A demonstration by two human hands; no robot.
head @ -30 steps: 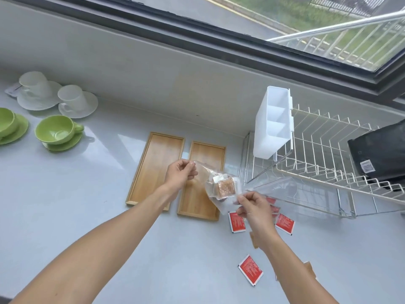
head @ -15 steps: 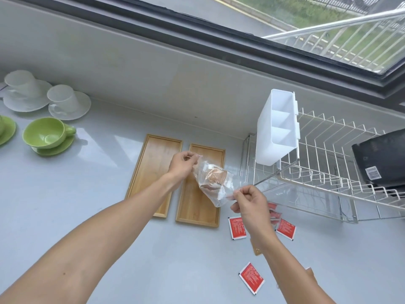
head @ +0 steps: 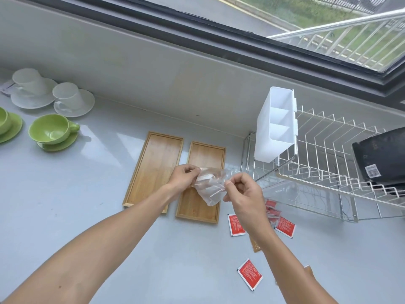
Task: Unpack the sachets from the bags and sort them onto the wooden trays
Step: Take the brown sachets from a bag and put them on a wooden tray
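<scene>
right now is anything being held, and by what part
Yes: a clear plastic bag, held above the right wooden tray. The left hand and right hand each pinch its top edge with their fingers.

Over the last second the right hand (head: pixel 243 194) has risen from below the crumpled clear plastic bag (head: pixel 209 187) to level with its top edge, close to the left hand (head: pixel 184 177). Both now pinch that edge above the right-hand wooden tray (head: pixel 200 207). The bag hangs lower, bunched narrower, and the brown sachet inside is now barely discernible.
</scene>
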